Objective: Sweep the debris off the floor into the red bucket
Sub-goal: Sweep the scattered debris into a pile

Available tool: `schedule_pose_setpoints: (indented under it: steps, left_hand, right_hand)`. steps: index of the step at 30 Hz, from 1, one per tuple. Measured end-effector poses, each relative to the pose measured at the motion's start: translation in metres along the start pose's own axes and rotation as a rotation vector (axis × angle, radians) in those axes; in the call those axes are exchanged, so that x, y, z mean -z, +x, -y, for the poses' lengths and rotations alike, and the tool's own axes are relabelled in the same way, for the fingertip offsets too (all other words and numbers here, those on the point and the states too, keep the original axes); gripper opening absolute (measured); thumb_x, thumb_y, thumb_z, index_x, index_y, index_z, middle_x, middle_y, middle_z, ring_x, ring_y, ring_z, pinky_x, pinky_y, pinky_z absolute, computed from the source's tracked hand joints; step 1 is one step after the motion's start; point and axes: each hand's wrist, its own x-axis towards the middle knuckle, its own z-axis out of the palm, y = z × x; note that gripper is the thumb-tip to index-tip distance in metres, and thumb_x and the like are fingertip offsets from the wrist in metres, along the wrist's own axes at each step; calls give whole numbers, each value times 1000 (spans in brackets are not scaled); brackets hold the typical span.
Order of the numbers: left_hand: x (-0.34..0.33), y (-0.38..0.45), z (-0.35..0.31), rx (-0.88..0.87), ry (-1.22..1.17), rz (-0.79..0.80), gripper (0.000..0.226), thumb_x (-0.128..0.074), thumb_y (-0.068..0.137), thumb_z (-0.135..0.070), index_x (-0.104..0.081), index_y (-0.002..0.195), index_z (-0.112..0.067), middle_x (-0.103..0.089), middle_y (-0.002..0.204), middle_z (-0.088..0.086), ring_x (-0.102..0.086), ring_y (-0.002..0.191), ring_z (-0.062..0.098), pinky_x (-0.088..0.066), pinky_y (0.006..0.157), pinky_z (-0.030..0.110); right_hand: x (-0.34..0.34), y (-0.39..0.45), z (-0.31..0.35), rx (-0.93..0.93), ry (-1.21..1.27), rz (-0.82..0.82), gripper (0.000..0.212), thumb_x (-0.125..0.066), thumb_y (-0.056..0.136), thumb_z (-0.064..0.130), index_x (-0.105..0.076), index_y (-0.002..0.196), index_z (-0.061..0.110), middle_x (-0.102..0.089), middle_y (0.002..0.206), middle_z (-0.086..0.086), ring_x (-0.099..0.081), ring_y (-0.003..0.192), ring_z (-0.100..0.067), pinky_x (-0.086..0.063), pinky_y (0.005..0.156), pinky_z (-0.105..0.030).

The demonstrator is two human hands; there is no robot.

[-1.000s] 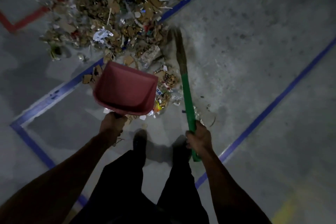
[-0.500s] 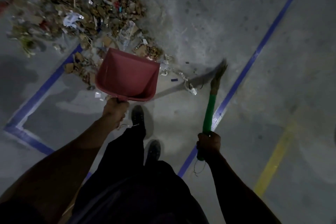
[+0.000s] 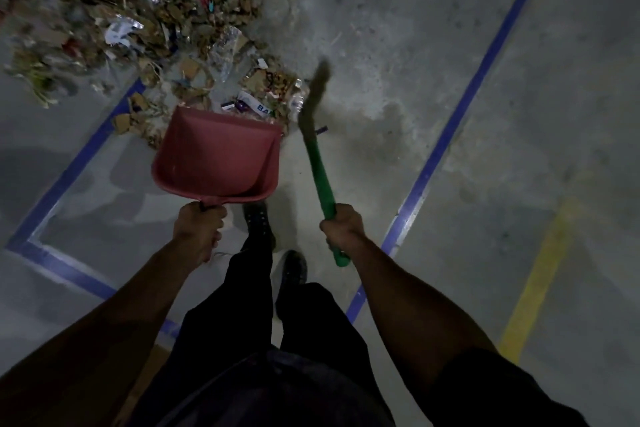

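Light, loose debris ahead of the hands should sweep easily; left hand grips the red dustpan handle, right hand the green broom shaft.

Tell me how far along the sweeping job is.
Done: nothing shows inside the red bucket. In hand: the left hand holds its handle, its mouth at the debris pile; the right hand grips the green broom, bristles beside the pile. Left: nearly all the debris.
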Motion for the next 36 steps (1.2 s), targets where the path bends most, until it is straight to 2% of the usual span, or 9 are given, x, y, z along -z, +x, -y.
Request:
schedule_pose_setpoints:
  steps: [4,7,14,18,24,27,30,33,36]
  left_hand:
    - [-5,-19,2,-6,20,-3,6,-58,90,-9,-59,92,-3,-49,64,10,-37,44,20,-31,45,22]
    - [-11,-36,-3,-18,34,20,8,-57,90,-8,-58,83,-5,-49,64,10,-36,45,20,-31,42,20]
    - [-32,-61,-12,-27,39,94,21,-63,87,-13,-53,69,-11,-46,61,10,-35,46,19,-29,47,26]
    - [-35,-66,-10,-39,77,91,19,-63,87,-12,-55,70,-11,-46,60,9,-35,40,16,-29,41,21]
    - [-18,-55,0,-66,119,25,3,-59,90,-8,-58,90,-5,-52,70,13,-41,51,21,-32,51,28]
    - [-6,-47,4,-85,122,7,3,-58,88,-4,-58,91,-5,-53,68,12,-42,50,20,-33,51,26]
    - [7,-37,5,-70,125,-16,5,-59,88,-3,-58,91,-6,-52,65,11,-42,48,20,-34,41,19]
    - [21,-27,3,-49,97,-30,4,-59,87,-1,-57,87,-5,-49,64,12,-39,46,21,-33,41,20]
    - [37,-18,-3,-31,69,-23,8,-59,86,-1,-56,79,-4,-49,64,12,-38,48,21,-31,50,28]
  right_hand:
    - [5,-25,-17,43,125,-55,22,-62,81,12,-61,103,10,-68,86,-12,-68,64,-26,-56,55,-30]
    - [10,-46,-40,-22,325,-130,15,-64,81,8,-59,95,13,-62,67,-5,-58,44,-18,-49,44,-24]
    - [32,-81,-109,-191,657,-346,6,-62,83,4,-58,87,3,-53,58,-9,-49,35,-16,-42,36,-21]
    - [41,-83,-135,-302,724,-348,6,-63,82,-2,-58,83,-6,-49,55,-11,-44,25,-13,-36,30,-19]
    - [17,-66,-117,-311,518,-197,17,-65,80,1,-61,92,-10,-55,61,-15,-51,31,-17,-40,34,-21]
    - [-4,-53,-83,-210,313,-90,31,-66,81,10,-61,108,-6,-67,85,-18,-67,64,-26,-54,55,-31]
    - [-10,-41,-49,-112,142,-22,40,-66,81,14,-59,117,-2,-68,109,-22,-69,97,-35,-58,81,-43]
    - [-7,-45,-31,-12,43,-15,38,-63,81,13,-60,117,2,-68,108,-22,-68,96,-37,-58,82,-46]
    - [-7,-59,-34,46,35,-93,24,-61,81,12,-61,104,5,-69,92,-19,-69,78,-34,-60,66,-40]
